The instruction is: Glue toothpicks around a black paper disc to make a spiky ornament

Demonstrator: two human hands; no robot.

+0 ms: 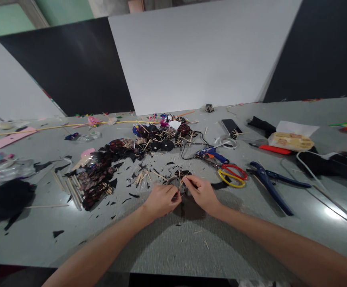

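Note:
My left hand and my right hand meet at the middle of the grey table. Both pinch a small dark round piece with thin wooden sticks poking out of it. Fingers of each hand are pressed together around it. A loose bundle of short sticks lies just left of the hands. Several finished dark discs with radiating sticks lie further back.
Yellow-and-red scissors and a blue glue gun lie right of the hands, blue pliers beyond. A phone sits behind. Dark patterned scraps and wooden strips lie left. White and black boards stand at the back.

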